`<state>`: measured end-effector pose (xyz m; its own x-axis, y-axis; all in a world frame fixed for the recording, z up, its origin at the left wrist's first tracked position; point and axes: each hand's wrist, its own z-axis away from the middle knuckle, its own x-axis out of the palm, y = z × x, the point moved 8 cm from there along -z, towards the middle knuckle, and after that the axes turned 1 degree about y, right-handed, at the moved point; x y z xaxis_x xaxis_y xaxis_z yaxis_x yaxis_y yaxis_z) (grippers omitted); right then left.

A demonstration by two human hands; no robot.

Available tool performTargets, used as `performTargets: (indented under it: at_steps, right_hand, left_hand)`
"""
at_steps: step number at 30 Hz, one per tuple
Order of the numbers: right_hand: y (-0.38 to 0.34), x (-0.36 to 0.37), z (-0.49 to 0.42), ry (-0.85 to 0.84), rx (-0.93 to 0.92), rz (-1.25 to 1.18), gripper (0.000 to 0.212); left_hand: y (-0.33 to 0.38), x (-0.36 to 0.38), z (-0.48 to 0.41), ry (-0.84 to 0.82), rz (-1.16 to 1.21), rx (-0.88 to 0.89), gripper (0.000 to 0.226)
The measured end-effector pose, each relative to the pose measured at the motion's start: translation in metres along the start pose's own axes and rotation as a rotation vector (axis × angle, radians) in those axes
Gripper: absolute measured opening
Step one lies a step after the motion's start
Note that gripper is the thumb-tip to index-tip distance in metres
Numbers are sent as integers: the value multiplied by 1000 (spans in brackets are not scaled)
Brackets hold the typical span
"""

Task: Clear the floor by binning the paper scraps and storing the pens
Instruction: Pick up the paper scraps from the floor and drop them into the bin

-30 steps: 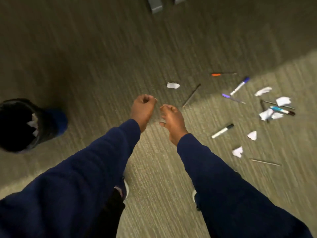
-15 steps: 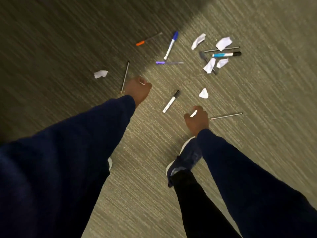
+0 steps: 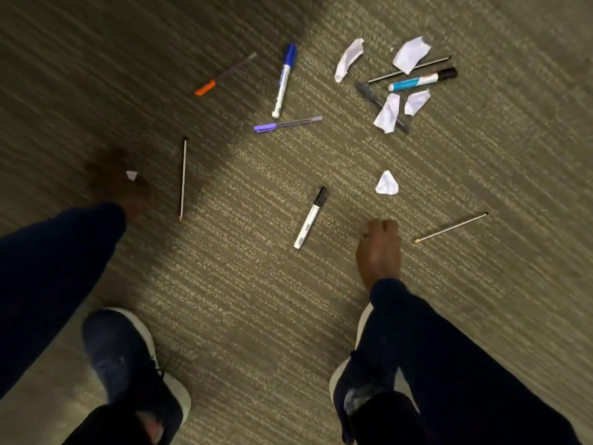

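Left hand (image 3: 118, 181), blurred, pinches a white paper scrap (image 3: 131, 175); right hand (image 3: 380, 248) curled, contents unclear. Pens (image 3: 310, 217) and scraps (image 3: 387, 183) litter the floor (image 3: 256, 300). Risk: overfilled fists drop scraps; thin pencil (image 3: 183, 179) overlooked in shadow.

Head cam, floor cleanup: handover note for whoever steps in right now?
Left hand: blurred, low over the carpet, a bit of white paper scrap showing at the fingers; grip cannot be judged.
Right hand: fingers curled at the carpet between the black-capped marker and a thin pencil; whether it holds anything is hidden.
On the floor: five more scraps, one lone, four in the cluster at upper right with the teal marker; blue marker, purple pen, orange pen, another pencil.
No bin or pen holder in view. Nearly all pickup remains.
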<state>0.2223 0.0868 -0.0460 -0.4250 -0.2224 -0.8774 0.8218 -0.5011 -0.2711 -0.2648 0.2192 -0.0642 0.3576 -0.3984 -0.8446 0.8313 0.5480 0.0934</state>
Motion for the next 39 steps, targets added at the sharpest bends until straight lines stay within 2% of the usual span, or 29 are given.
performTargets:
  at_steps: [2, 6, 9, 12, 16, 21, 26, 30, 35, 39]
  right_hand:
    - [-6, -17, -13, 67, -85, -38, 20]
    - [-14, -44, -45, 141, -115, -104, 52]
    - [-12, -40, -67, 39, -41, -52, 64]
    - [-14, -33, -77, -30, -43, 43, 54]
    - [-25, -37, -81, 30, -189, 126, 13]
    - [-23, -65, -115, 62, -132, -78, 9]
    - [-48, -89, -165, 103, -156, -142, 43]
    - [-65, -84, -205, 62, -85, -100, 45]
    - [-72, -68, -229, 34, -96, 117, 42]
    - [-70, -76, -226, 105, -148, 7, 28]
  left_hand:
    - [0, 4, -7, 1, -2, 43, 59]
    - [12, 0, -9, 106, -118, 71, 40]
    - [33, 2, 0, 97, -126, 141, 23]
    - [53, -4, 9, 124, 45, 119, 23]
    - [104, 3, 25, 97, 237, 167, 11]
    - [216, 26, 56, -7, 376, 350, 19]
    - [329, 39, 76, -8, 241, 601, 15]
    - [387, 43, 71, -16, 216, 578, 33]
    - [432, 48, 45, -18, 188, 545, 50]
    - [446, 60, 27, -4, 126, 543, 50]
